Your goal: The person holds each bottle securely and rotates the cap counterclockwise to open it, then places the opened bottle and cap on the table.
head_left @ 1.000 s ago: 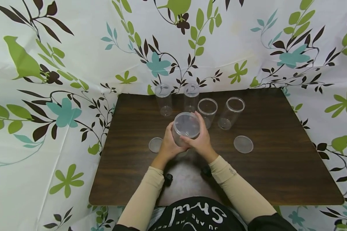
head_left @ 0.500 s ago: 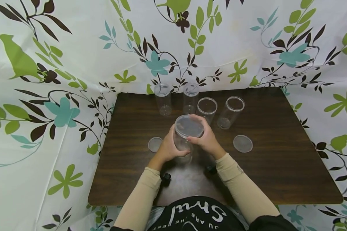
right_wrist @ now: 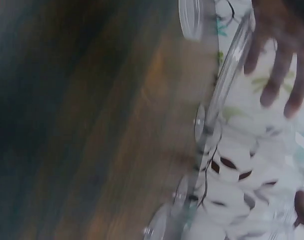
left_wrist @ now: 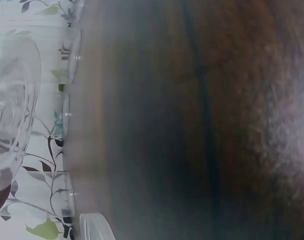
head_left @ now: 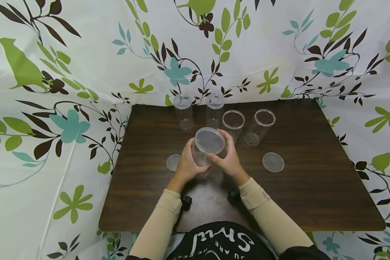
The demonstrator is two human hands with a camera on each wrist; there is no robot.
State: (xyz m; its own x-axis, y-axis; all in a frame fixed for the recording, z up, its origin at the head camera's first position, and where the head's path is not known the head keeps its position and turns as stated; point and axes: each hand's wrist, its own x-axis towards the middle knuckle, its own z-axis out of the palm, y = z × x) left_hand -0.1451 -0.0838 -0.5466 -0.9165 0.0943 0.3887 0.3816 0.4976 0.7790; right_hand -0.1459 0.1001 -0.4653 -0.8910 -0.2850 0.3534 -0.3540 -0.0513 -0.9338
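Observation:
A clear plastic jar (head_left: 200, 157) with a translucent round lid (head_left: 209, 140) on top is held between both hands, slightly tilted over the table. My left hand (head_left: 187, 164) grips the jar's body from the left, its thumb across the near side. My right hand (head_left: 230, 161) holds the lid at its rim, thumb at the near edge and fingers round the right side. The jar's base (left_wrist: 14, 110) shows at the left of the left wrist view, partly cropped. In the right wrist view, left-hand fingers (right_wrist: 282, 70) show beside the jar's wall.
Two lidded jars (head_left: 183, 113) (head_left: 215, 112) stand at the back of the brown table (head_left: 318, 187). Two open jars (head_left: 234, 124) (head_left: 259, 128) stand right of them. Loose lids lie left (head_left: 173, 163) and right (head_left: 273, 162) of the hands. A patterned cloth hangs behind.
The right hand has shifted right and nearer, then back, at the lid, and the jar dipped and came up again. The other jars and the loose lids stay put.

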